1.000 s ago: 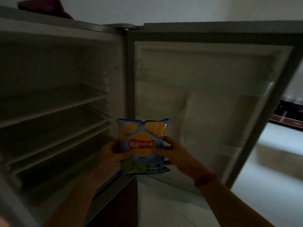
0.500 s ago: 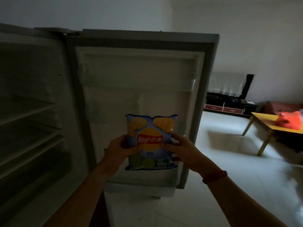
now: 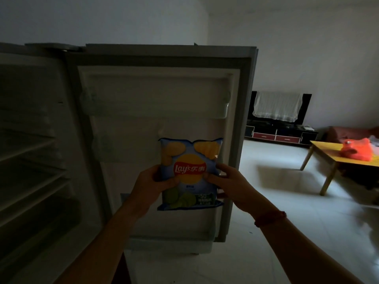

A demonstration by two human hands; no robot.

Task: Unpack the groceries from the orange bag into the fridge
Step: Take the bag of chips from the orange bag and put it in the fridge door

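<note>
Here a dim room with a pale tiled floor (image 3: 276, 212) is seen, and the open grey fridge (image 3: 41, 160) is cut off at the left edge, its white wire shelves hard to make out in shadow. The open fridge door (image 3: 164, 103) with its pale inner liner is faced. Well apart at the right, a yellow wooden surface (image 3: 328, 158) is cut off by the frame, and the crumpled orange bag (image 3: 356, 149) lies on it. A blue Lay's chip packet (image 3: 189, 173) is held upright before the door. The left hand (image 3: 151, 187) and right hand (image 3: 227, 185) are clenched on its sides; its lower corners are partly hidden by the hands.
</note>
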